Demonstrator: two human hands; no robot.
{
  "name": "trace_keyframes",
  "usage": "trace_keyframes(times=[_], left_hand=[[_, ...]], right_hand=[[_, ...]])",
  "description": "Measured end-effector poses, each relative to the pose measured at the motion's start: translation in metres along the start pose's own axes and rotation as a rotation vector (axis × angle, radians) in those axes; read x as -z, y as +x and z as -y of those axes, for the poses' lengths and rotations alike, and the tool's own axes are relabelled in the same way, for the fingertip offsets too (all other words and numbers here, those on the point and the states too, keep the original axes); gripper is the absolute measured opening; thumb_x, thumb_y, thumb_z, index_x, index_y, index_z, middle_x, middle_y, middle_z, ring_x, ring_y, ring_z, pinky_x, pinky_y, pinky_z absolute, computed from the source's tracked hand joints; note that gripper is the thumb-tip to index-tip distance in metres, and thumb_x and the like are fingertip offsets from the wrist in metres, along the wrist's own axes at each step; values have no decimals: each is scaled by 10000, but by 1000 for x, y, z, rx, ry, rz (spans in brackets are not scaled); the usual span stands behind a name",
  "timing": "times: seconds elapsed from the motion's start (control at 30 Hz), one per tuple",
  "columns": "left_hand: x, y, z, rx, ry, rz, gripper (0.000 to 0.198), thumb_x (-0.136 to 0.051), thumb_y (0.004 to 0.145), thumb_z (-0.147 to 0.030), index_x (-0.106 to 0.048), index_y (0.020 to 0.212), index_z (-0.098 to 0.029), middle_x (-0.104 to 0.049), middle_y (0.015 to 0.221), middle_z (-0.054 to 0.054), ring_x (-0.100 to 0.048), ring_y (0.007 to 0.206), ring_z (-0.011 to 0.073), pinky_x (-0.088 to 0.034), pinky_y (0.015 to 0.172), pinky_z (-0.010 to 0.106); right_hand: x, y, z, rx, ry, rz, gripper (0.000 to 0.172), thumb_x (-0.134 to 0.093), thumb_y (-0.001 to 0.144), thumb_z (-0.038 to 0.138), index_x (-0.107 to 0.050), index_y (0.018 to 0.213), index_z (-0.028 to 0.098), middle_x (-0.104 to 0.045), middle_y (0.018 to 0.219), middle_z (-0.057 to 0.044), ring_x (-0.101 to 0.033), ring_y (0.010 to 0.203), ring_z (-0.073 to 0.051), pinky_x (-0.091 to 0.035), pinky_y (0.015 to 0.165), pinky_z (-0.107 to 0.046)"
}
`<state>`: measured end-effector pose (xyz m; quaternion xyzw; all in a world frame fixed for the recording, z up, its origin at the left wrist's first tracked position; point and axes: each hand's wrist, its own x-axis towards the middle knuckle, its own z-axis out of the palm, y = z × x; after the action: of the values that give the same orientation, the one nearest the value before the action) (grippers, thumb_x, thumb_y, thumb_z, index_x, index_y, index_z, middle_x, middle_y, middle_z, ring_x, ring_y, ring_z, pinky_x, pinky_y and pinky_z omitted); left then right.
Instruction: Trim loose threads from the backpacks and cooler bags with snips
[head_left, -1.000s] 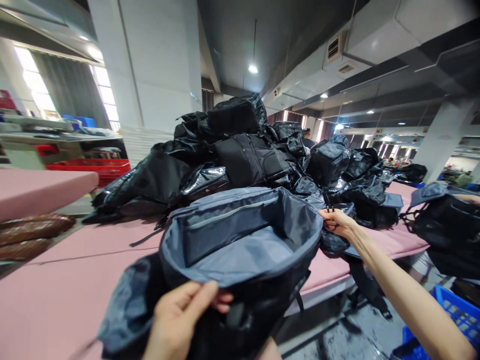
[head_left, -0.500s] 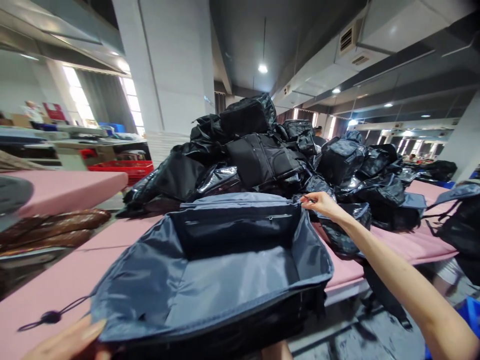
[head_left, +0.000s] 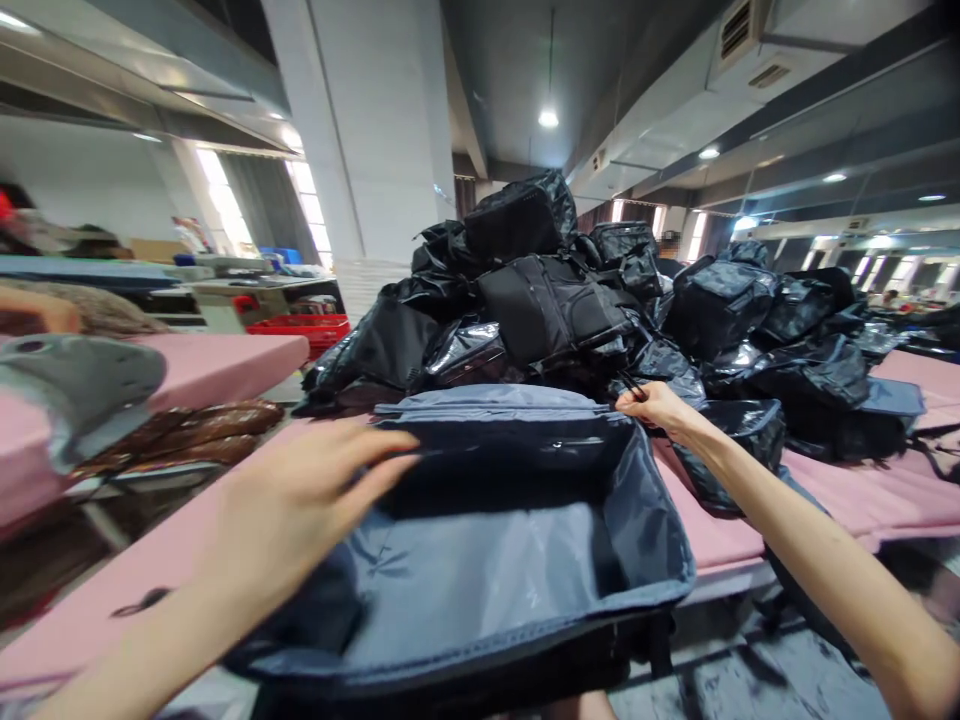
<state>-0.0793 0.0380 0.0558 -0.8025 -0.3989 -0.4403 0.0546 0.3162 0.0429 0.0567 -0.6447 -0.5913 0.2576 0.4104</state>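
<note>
A large backpack (head_left: 480,580) with a black outside and blue-grey lining lies wide open in front of me, its mouth facing up. At its back right corner, my right hand (head_left: 656,408) is closed in a pinch on a thin black cord (head_left: 634,384) by the rim. My left hand (head_left: 322,490), blurred by motion, hovers over the bag's left side near the back left corner. Its thumb and fingers are stretched out and apart, with nothing seen between them. A black cord with a toggle (head_left: 154,600) lies to the left, partly behind my left forearm.
Behind the bag rises a big heap of black backpacks (head_left: 555,300), some in shiny plastic, on a pink-covered table (head_left: 712,530). Another person's arm (head_left: 37,308) shows at the far left, near a grey chair back (head_left: 105,385). A red basket (head_left: 300,332) stands farther back.
My left hand has let go of the bag's front left rim and moved up and inward over the bag. My right hand stays at the back right corner. The view has turned slightly left.
</note>
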Motion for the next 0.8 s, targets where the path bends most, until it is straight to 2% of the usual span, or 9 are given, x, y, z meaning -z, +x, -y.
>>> trace_keyframes(times=[0.1, 0.17, 0.27, 0.33, 0.4, 0.5, 0.63, 0.7, 0.8], left_hand=[[-41, 38, -17, -252, 133, 224, 246, -547, 788, -362, -641, 981, -241, -643, 990, 46, -541, 885, 206, -413, 809, 329], [-66, 59, -22, -286, 209, 309, 220, -544, 797, -306, -644, 975, -222, -626, 975, 52, -532, 882, 195, -409, 779, 304], [-87, 82, -22, -224, 187, 425, 199, -499, 815, -275, -669, 893, -209, -612, 951, 37, -544, 842, 168, -396, 696, 248], [-92, 96, -19, -121, 95, 551, 191, -518, 784, -280, -685, 831, -200, -626, 892, 18, -554, 792, 158, -379, 655, 230], [-92, 108, -14, -12, -25, 719, 190, -548, 734, -289, -692, 784, -176, -634, 770, -1, -550, 717, 147, -365, 626, 218], [-87, 118, -6, 60, -187, 886, 228, -548, 693, -298, -691, 755, -131, -620, 654, -11, -521, 642, 129, -356, 603, 205], [-75, 114, 5, 82, -238, 869, 266, -552, 654, -301, -693, 783, -116, -646, 714, 5, -519, 662, 128, -367, 619, 195], [-72, 110, 10, 99, -236, 830, 272, -536, 651, -293, -689, 783, -111, -642, 716, 11, -513, 662, 129, -367, 616, 195], [-75, 108, 17, 101, -295, 817, 267, -515, 648, -286, -674, 753, -99, -612, 676, 10, -486, 644, 125, -361, 612, 198]], right_hand=[[3, -1, -1, 8, -28, -7, 160, -563, 572, 313, -537, 572, 154, -408, 432, 58, -291, 382, -50, -193, 385, -204], [6, -4, 2, 75, -141, -24, 169, -544, 616, 321, -547, 572, 158, -454, 457, 40, -356, 410, -69, -247, 414, -210], [0, -9, 21, 333, -436, -89, 196, -535, 699, 345, -628, 680, 174, -610, 651, -6, -530, 598, -129, -358, 553, -227], [-13, -8, 39, 520, -584, -71, 205, -551, 721, 343, -665, 826, 210, -656, 867, -18, -576, 759, -159, -375, 642, -233], [-30, -1, 55, 596, -675, 9, 219, -561, 717, 310, -670, 890, 231, -651, 947, -12, -578, 803, -166, -364, 652, -235], [-47, 18, 66, 509, -671, 226, 189, -549, 712, 303, -671, 792, 182, -636, 756, -1, -549, 684, -143, -339, 592, -227], [-47, 39, 63, 402, -465, 519, 235, -506, 740, 337, -626, 698, 139, -539, 579, 34, -463, 546, -99, -302, 521, -213], [-47, 41, 61, 401, -482, 462, 241, -526, 737, 361, -639, 736, 148, -568, 614, 29, -493, 572, -111, -322, 539, -217], [-56, 36, 62, 521, -617, 203, 311, -587, 726, 408, -636, 956, 205, -651, 840, 2, -569, 738, -159, -370, 635, -241]])
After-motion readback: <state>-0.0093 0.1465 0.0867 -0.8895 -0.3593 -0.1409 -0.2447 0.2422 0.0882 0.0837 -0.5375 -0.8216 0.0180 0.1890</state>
